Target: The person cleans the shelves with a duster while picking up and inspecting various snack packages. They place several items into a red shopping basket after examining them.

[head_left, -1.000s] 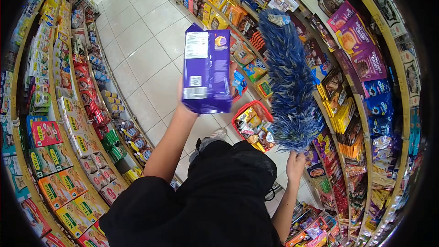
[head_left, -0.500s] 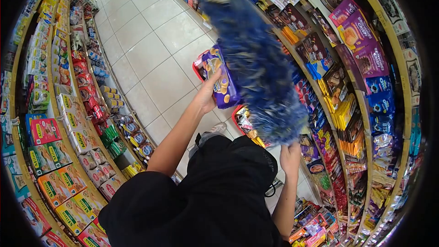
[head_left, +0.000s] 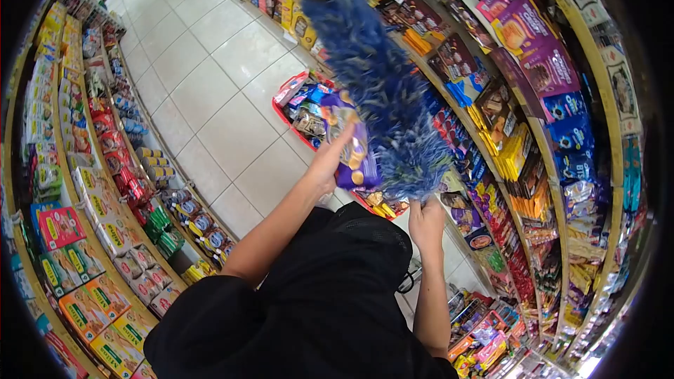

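Observation:
My left hand (head_left: pixel 326 168) is closed around a purple snack packet (head_left: pixel 361 174) printed with round golden biscuits. The packet tilts upright in front of me, its right side up against the fluff of a big blue duster (head_left: pixel 379 84). My right hand (head_left: pixel 427 223) grips the duster from below, at its near end; the handle is hidden inside the fist. The duster's shaggy head slants up and away to the left, overlapping the right-hand shelves in this view.
Behind the packet, a red basket (head_left: pixel 279 105) of packaged snacks stands on the white tiled floor (head_left: pixel 210 91). Stocked shelves line both sides: boxes of Milna (head_left: pixel 90 302) on the left, purple Brownies Crispy packs (head_left: pixel 551 69) and blue Oreo packs (head_left: pixel 572 133) on the right.
The packet has come lower and a little to the right, and more of the red basket shows behind it. The duster's near end has shifted left and up in view with my right hand.

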`<act>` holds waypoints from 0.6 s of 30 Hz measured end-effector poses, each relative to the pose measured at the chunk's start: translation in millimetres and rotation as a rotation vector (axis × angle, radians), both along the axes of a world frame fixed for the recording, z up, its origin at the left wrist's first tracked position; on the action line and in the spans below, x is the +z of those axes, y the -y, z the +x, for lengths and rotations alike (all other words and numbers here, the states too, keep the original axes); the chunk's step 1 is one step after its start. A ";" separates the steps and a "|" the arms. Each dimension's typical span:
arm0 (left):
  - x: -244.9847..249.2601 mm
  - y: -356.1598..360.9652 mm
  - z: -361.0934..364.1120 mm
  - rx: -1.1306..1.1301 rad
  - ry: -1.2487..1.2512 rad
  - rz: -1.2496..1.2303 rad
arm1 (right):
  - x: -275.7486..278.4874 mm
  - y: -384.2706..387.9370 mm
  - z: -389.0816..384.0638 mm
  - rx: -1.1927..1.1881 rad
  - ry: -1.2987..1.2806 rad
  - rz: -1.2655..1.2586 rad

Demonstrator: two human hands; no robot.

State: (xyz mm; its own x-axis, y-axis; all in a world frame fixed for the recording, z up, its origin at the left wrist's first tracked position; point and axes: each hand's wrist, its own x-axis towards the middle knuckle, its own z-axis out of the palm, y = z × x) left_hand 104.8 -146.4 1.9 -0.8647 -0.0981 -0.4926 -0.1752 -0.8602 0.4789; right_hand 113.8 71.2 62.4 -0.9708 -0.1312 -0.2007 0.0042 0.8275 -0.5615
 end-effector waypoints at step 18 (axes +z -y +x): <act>3.5 -15.9 10.8 -0.099 -0.093 -0.051 | -0.2 -20.8 17.2 -0.152 0.003 -0.076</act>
